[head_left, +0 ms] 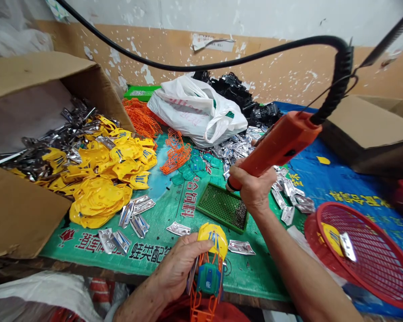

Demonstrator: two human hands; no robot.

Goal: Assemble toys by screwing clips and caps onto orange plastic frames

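Note:
My left hand [184,259] is closed on an assembly of a yellow piece [213,237], an orange wire frame [201,308] and a teal piece [208,278], low in the middle at the table's front edge. My right hand [255,185] grips an orange power screwdriver [275,143], raised above the table, its back end up at the right. A green tray [215,205] of small screws lies beneath and left of that hand. Metal plates lie on both sides of the assembly, one at its left [178,228] and one at its right [242,247].
An open cardboard box [13,210] spills yellow pieces [100,197] at left. Behind are orange frames [141,117], a white bag [191,112] and black parts [231,89]. A red basket [366,223] stands right. A black cable [195,67] arches overhead.

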